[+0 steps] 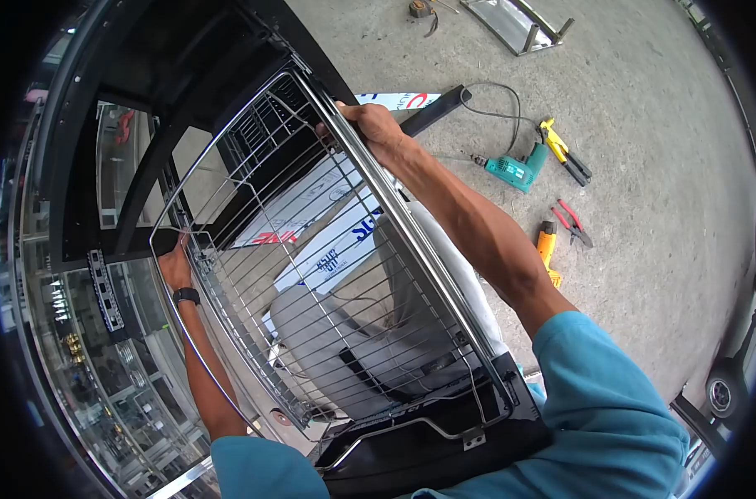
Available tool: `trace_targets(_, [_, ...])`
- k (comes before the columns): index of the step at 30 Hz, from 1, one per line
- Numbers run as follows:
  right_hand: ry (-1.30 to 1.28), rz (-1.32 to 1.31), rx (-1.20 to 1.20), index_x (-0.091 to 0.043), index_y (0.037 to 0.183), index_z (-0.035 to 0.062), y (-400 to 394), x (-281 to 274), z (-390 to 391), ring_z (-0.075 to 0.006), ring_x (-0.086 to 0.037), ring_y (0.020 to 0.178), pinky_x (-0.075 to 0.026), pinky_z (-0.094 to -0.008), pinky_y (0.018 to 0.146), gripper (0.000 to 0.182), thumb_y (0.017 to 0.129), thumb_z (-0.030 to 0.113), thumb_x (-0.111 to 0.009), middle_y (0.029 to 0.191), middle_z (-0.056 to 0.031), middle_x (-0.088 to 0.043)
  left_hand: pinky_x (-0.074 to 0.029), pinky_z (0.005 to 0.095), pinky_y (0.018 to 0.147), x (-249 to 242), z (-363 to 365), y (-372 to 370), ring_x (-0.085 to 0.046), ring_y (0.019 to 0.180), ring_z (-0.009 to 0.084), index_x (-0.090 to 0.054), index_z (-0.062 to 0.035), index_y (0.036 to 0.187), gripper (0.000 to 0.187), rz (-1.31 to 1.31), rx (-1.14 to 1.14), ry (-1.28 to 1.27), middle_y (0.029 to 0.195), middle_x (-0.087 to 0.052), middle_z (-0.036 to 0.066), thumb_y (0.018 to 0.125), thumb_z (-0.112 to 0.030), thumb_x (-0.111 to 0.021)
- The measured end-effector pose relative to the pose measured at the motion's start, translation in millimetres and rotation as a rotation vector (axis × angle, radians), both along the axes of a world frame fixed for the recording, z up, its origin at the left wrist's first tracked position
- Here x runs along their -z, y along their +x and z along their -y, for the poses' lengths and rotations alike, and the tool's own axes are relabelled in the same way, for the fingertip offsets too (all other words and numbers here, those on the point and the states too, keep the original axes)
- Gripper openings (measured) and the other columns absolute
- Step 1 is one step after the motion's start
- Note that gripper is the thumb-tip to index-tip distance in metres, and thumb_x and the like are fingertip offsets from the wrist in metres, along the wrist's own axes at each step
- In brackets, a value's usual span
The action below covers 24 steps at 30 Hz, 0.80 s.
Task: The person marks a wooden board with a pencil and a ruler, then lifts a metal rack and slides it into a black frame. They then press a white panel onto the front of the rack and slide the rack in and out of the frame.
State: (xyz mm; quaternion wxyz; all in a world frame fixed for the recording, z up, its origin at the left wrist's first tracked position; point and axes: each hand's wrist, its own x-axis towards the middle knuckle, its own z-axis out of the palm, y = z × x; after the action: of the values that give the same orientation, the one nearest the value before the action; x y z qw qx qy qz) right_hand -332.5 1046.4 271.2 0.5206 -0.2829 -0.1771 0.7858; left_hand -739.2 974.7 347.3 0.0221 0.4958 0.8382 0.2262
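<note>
A chrome pull-out wire basket (328, 274) extends from a black cabinet frame (203, 58) toward me, with my legs showing through its wires. My right hand (376, 126) is closed around the basket's right side rail near the far end; some fingertips show between the wires underneath. On the other side, my left hand (175, 264) grips the basket's left edge close to the cabinet, its fingers partly hidden behind the rail. A black band is on my left wrist. The basket's near end meets a black panel (436, 453) with a small metal bracket (473, 439).
On the concrete floor to the right lie a green corded drill (515, 172), a yellow-handled tool (564, 151), red-handled pliers (571, 223) and a yellow power tool (547, 249). A tape measure (419, 8) and a metal frame (518, 25) lie farther off. Glass shelving (120, 391) stands left.
</note>
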Motion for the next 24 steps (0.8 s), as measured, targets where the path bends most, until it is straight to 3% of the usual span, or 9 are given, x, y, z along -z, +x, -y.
trace_targets(3, [-0.076, -0.156, 0.031, -0.053, 0.092, -0.0078, 1, -10, 6, -0.0191, -0.062, 0.063, -0.053, -0.0259, 0.053, 0.023, 0.091, 0.014, -0.045, 0.076, -0.0159, -0.060, -0.041, 0.0348, 0.056, 4, 1, -2, -0.054, 0.053, 0.0178, -0.064, 0.0071, 0.073, 0.047, -0.073, 0.064, 0.073, 0.057, -0.061, 0.013, 0.074, -0.039, -0.068])
trace_targets(5, [-0.113, -0.252, 0.044, -0.054, 0.091, -0.0065, 1, -10, 4, -0.0187, -0.061, 0.058, -0.054, -0.0286, 0.050, 0.022, 0.090, 0.014, -0.048, 0.073, -0.0143, -0.060, -0.044, 0.0365, 0.057, 1, -2, 8, -0.060, 0.058, 0.0218, -0.065, 0.0070, 0.071, 0.047, -0.101, 0.137, 0.157, 0.063, -0.064, 0.016, 0.072, -0.040, -0.069])
trace_targets(6, [-0.144, -0.231, 0.026, -0.055, 0.088, -0.0053, 2, -10, 2, -0.0182, -0.060, 0.054, -0.054, -0.0304, 0.049, 0.020, 0.089, 0.014, -0.050, 0.070, -0.0124, -0.060, -0.045, 0.0353, 0.065, -5, -5, 8, -0.063, 0.069, 0.0240, -0.066, 0.0060, 0.081, 0.044, -0.188, -0.084, -0.130, 0.075, -0.066, 0.017, 0.075, -0.037, -0.067])
trace_targets(7, [-0.139, -0.348, -0.001, -0.051, 0.093, -0.0112, 1, -9, -2, -0.0255, -0.061, 0.059, -0.054, -0.0360, 0.051, 0.022, 0.087, 0.010, -0.052, 0.075, -0.0199, -0.059, -0.045, 0.0353, 0.065, -3, -8, 8, -0.063, 0.069, 0.0240, -0.066, 0.0060, 0.081, 0.044, -0.189, -0.073, -0.131, 0.075, -0.066, 0.017, 0.075, -0.037, -0.067])
trace_targets(9, [-0.158, -0.375, 0.048, -0.055, 0.086, -0.0048, -2, -6, -2, -0.0182, -0.061, 0.052, -0.055, -0.0315, 0.048, 0.019, 0.088, 0.014, -0.052, 0.067, -0.0117, -0.060, -0.045, 0.0343, 0.071, 3, -3, 2, -0.064, 0.077, 0.0253, -0.065, 0.0058, 0.087, 0.043, -0.114, 0.128, 0.097, 0.083, -0.066, 0.018, 0.077, -0.036, -0.064])
trace_targets(11, [-0.142, -0.380, 0.015, -0.054, 0.087, -0.0078, -5, 6, -7, -0.0222, -0.062, 0.057, -0.055, -0.0330, 0.053, 0.024, 0.089, 0.015, -0.046, 0.070, -0.0160, -0.061, -0.045, 0.0345, 0.071, -3, -2, -2, -0.064, 0.078, 0.0263, -0.064, 0.0058, 0.089, 0.044, -0.162, 0.021, -0.048, 0.084, -0.066, 0.018, 0.078, -0.037, -0.063])
trace_targets(14, [-0.152, -0.615, -0.097, -0.048, 0.099, -0.0230, 3, 10, -18, -0.0359, -0.060, 0.068, -0.051, -0.0372, 0.071, 0.060, 0.075, 0.032, -0.040, 0.086, -0.0327, -0.057, -0.044, 0.0359, 0.071, 3, -3, -7, -0.063, 0.078, 0.0274, -0.064, 0.0061, 0.087, 0.046, -0.123, 0.086, 0.012, 0.083, -0.066, 0.019, 0.078, -0.039, -0.063])
trace_targets(23, [-0.178, -0.641, -0.036, -0.045, 0.106, -0.0206, -3, 0, -24, -0.0380, -0.053, 0.085, -0.050, -0.0375, 0.073, 0.065, 0.072, 0.035, -0.045, 0.094, -0.0324, -0.052, -0.043, 0.0370, 0.065, -2, -4, 3, -0.059, 0.066, 0.0232, -0.065, 0.0071, 0.080, 0.054, -0.058, 0.159, 0.235, 0.070, -0.063, 0.019, 0.073, -0.046, -0.066])
trace_targets(24, [-0.134, -0.763, -0.138, -0.043, 0.107, -0.0218, 0, 2, -22, -0.0381, -0.052, 0.089, -0.049, -0.0374, 0.077, 0.066, 0.072, 0.034, -0.046, 0.095, -0.0320, -0.052, -0.043, 0.0352, 0.067, -10, -7, 6, -0.058, 0.068, 0.0218, -0.065, 0.0065, 0.084, 0.051, -0.129, -0.030, -0.038, 0.074, -0.064, 0.019, 0.074, -0.043, -0.066])
